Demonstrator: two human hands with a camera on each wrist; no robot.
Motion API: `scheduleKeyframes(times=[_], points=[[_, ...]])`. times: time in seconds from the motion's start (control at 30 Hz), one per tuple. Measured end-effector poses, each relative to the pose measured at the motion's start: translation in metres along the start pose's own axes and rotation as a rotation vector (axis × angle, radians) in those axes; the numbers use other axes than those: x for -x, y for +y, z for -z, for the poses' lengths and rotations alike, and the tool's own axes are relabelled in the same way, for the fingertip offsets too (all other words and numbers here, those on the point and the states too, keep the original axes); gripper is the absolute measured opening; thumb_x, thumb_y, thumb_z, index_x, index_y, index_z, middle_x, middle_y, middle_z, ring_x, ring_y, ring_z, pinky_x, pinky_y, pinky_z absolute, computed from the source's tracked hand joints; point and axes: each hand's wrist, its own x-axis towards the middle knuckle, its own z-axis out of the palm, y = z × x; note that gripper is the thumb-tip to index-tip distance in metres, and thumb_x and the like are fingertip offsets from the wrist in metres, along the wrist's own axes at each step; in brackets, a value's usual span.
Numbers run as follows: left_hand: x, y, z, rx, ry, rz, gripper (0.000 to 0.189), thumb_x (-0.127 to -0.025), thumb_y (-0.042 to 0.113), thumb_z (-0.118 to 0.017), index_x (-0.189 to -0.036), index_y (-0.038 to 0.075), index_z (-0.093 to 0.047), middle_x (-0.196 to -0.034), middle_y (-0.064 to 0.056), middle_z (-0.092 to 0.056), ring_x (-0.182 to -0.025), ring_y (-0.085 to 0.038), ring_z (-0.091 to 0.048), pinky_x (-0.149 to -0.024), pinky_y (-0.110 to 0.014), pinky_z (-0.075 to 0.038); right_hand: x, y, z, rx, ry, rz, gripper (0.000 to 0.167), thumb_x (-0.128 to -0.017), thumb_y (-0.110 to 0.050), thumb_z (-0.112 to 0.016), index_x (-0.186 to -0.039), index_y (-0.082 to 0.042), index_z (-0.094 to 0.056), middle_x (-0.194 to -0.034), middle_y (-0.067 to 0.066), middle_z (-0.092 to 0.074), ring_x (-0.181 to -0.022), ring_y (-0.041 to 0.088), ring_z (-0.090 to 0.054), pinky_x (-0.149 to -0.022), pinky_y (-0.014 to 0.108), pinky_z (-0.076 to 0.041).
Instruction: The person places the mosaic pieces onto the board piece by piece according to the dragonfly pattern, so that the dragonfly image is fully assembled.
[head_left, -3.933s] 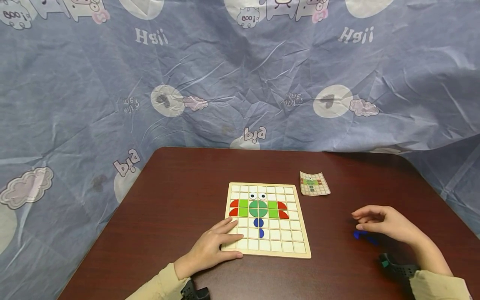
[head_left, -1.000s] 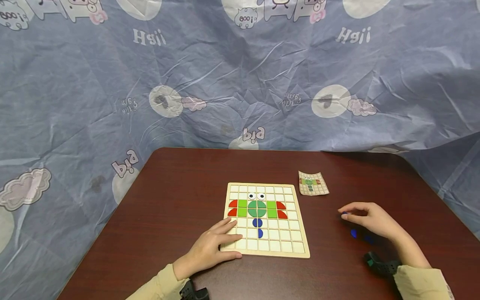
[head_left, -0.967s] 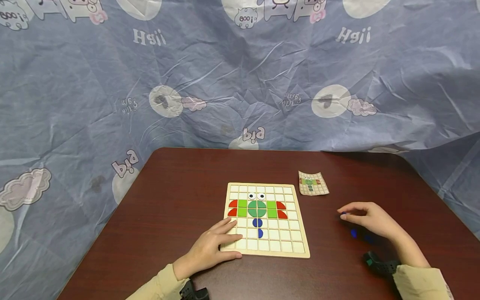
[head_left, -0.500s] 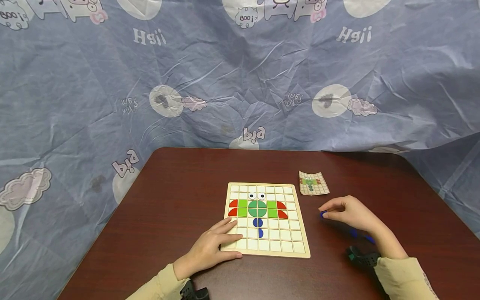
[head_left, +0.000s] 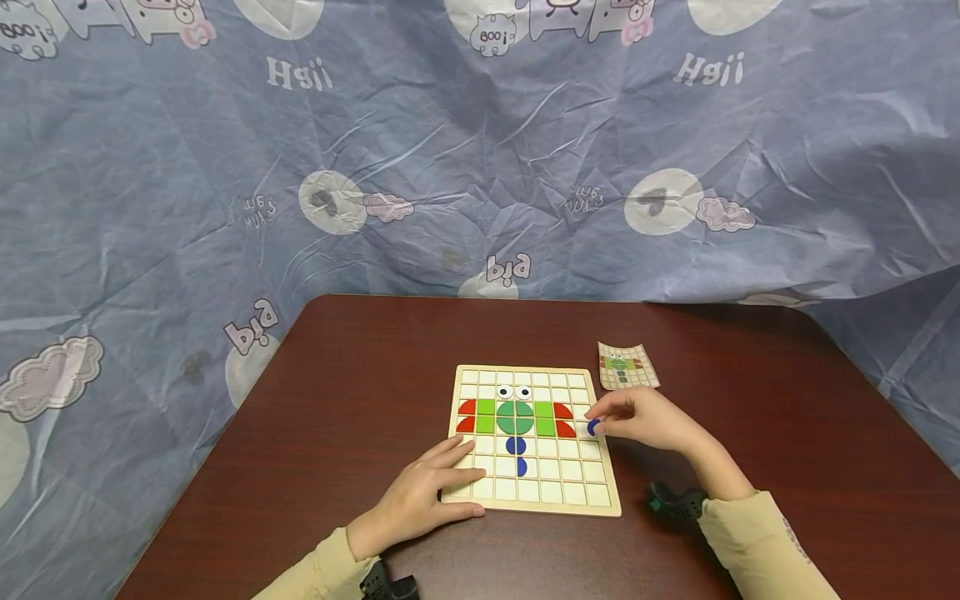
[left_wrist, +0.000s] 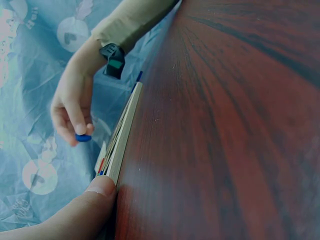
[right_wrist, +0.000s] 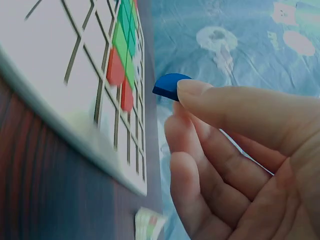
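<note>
A wooden grid board (head_left: 573, 492) lies on the table, bearing a figure of red, light green, dark green and blue pieces with two eye tiles (head_left: 505, 392) on top. My left hand (head_left: 420, 498) rests over the board's lower left corner, fingers spread and mostly straight. Over the board's right edge, my right hand (head_left: 654, 421) pinches a blue half-circle piece (right_wrist: 171, 86) between thumb and fingertips. Its other fingers are loosely bent in the right wrist view. On the board, a blue circle (head_left: 515, 446) sits above a single blue half-circle (head_left: 522, 467).
A small paper card (head_left: 627, 367) printed with a similar figure lies behind the board on the right. In the left wrist view, a blue piece (left_wrist: 140, 76) shows beyond the board's far end. Patterned fabric (head_left: 450, 150) hangs behind the dark red table (head_left: 390, 350).
My right hand has picked up a blue piece from the right of the table and carried it left to the board's edge. My left hand has stayed put.
</note>
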Motion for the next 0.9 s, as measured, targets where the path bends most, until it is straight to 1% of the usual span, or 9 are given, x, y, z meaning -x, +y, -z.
scheduleKeyframes(times=[0.13,0.23,0.33,0.5,0.6,0.77,0.9], points=[[0.000,0.000,0.000,0.004,0.000,0.002,0.047,-0.081,0.052,-0.068,-0.117,0.022,-0.069,-0.139,-0.009,-0.047,-0.135,-0.026,-0.034,-0.101,-0.045,-0.040,-0.010,-0.007,-0.010,-0.010,-0.034,0.044,0.018,-0.084,-0.015,-0.071,-0.100,-0.007,-0.072,-0.093,0.000,-0.069,-0.074,0.007,-0.057,-0.063,0.024,-0.049],[0.000,0.000,0.000,0.004,0.000,0.003,0.047,-0.080,0.052,-0.068,-0.117,0.022,-0.069,-0.140,-0.009,-0.047,-0.135,-0.026,-0.034,-0.101,-0.045,-0.040,-0.017,-0.012,-0.016,-0.021,-0.062,0.068,0.018,-0.085,-0.016,-0.071,-0.101,-0.007,-0.072,-0.093,0.000,-0.069,-0.076,0.008,-0.059,-0.067,0.025,-0.051],[0.000,0.000,0.000,0.004,-0.001,0.005,0.047,-0.081,0.052,-0.067,-0.117,0.022,-0.069,-0.140,-0.009,-0.047,-0.135,-0.026,-0.033,-0.101,-0.045,-0.040,-0.024,-0.017,-0.023,-0.029,-0.089,0.079,0.017,-0.085,-0.017,-0.071,-0.099,-0.007,-0.072,-0.090,-0.002,-0.069,-0.078,0.008,-0.061,-0.070,0.026,-0.051],[0.000,0.000,0.001,0.007,-0.001,0.005,0.047,-0.080,0.052,-0.068,-0.117,0.022,-0.069,-0.140,-0.009,-0.047,-0.135,-0.026,-0.034,-0.101,-0.045,-0.040,-0.034,-0.025,-0.035,-0.041,-0.125,0.123,0.010,-0.086,-0.012,-0.069,-0.094,-0.009,-0.074,-0.087,-0.003,-0.070,-0.077,0.007,-0.063,-0.068,0.024,-0.052],[-0.001,0.000,0.000,0.004,0.000,0.003,0.047,-0.080,0.052,-0.068,-0.116,0.022,-0.069,-0.139,-0.009,-0.047,-0.134,-0.026,-0.034,-0.100,-0.045,-0.040,-0.039,-0.031,-0.043,-0.039,-0.144,0.144,0.009,-0.086,-0.009,-0.068,-0.093,-0.008,-0.074,-0.087,-0.002,-0.071,-0.077,0.006,-0.064,-0.068,0.024,-0.052],[-0.001,0.000,0.000,0.004,0.000,0.001,0.047,-0.080,0.051,-0.068,-0.117,0.022,-0.069,-0.139,-0.009,-0.047,-0.134,-0.027,-0.034,-0.100,-0.045,-0.040,-0.044,-0.038,-0.054,-0.027,-0.164,0.149,0.009,-0.086,-0.009,-0.068,-0.092,-0.005,-0.074,-0.084,-0.003,-0.071,-0.073,0.004,-0.064,-0.064,0.023,-0.053],[-0.001,0.000,0.000,0.004,0.000,-0.002,0.047,-0.081,0.051,-0.068,-0.117,0.022,-0.069,-0.139,-0.009,-0.047,-0.134,-0.027,-0.034,-0.100,-0.045,-0.040,-0.048,-0.039,-0.061,-0.025,-0.170,0.159,0.009,-0.085,-0.011,-0.069,-0.092,-0.007,-0.074,-0.083,-0.006,-0.070,-0.074,0.004,-0.063,-0.066,0.024,-0.052]])
